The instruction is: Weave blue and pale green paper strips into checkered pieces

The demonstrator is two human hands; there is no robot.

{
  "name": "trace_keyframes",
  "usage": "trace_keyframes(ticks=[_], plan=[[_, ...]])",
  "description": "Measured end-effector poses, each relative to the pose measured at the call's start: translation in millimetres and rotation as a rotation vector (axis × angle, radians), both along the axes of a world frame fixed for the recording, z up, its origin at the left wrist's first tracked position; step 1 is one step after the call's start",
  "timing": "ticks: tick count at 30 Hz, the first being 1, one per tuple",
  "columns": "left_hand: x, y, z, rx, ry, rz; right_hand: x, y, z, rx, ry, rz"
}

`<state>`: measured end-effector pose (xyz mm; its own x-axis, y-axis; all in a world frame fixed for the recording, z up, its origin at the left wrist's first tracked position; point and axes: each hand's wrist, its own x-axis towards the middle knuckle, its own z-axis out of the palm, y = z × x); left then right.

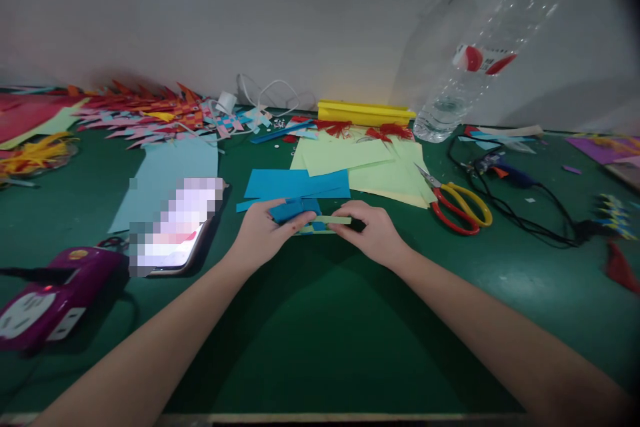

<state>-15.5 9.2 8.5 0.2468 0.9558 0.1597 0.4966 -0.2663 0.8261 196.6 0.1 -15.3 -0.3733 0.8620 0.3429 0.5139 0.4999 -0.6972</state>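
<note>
My left hand (267, 227) is closed on a small piece of blue paper (294, 209), its thumb across the near side. Fingers pinched, my right hand (367, 228) grips a narrow light green paper strip (336, 219) that runs in toward the blue piece. Blue and green strips cross each other under the left thumb, like a weave; the fingers hide part of it. Just beyond the hands lies a blue paper sheet (300, 183), and light green paper sheets (385, 173) are stacked to its right.
Scissors (457, 207) lie to the right, near a black cable (530, 227). A lit phone (183, 227) rests on light blue paper (170, 160) at left, with a purple power socket (65, 293) nearer. Against the wall stand a plastic bottle (480, 67) and yellow folded paper (365, 112).
</note>
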Motion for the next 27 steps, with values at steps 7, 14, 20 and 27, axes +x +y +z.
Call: trace_keyframes(ticks=[7,14,20,27], plan=[[-2.1,2.1,-0.8,0.093,0.082,0.045,-1.9,1.6,1.0,-0.010,-0.008,-0.010],[-0.6,2.3,-0.1,0.141,0.097,0.049,-1.3,1.7,-0.3,-0.011,-0.048,-0.035],[0.7,-1.4,1.5,0.177,0.064,0.034,0.8,-0.7,1.8,-0.035,-0.010,-0.001],[-0.1,-1.5,-3.2,0.197,0.087,0.008,2.6,4.6,-2.2,0.021,-0.142,0.027]])
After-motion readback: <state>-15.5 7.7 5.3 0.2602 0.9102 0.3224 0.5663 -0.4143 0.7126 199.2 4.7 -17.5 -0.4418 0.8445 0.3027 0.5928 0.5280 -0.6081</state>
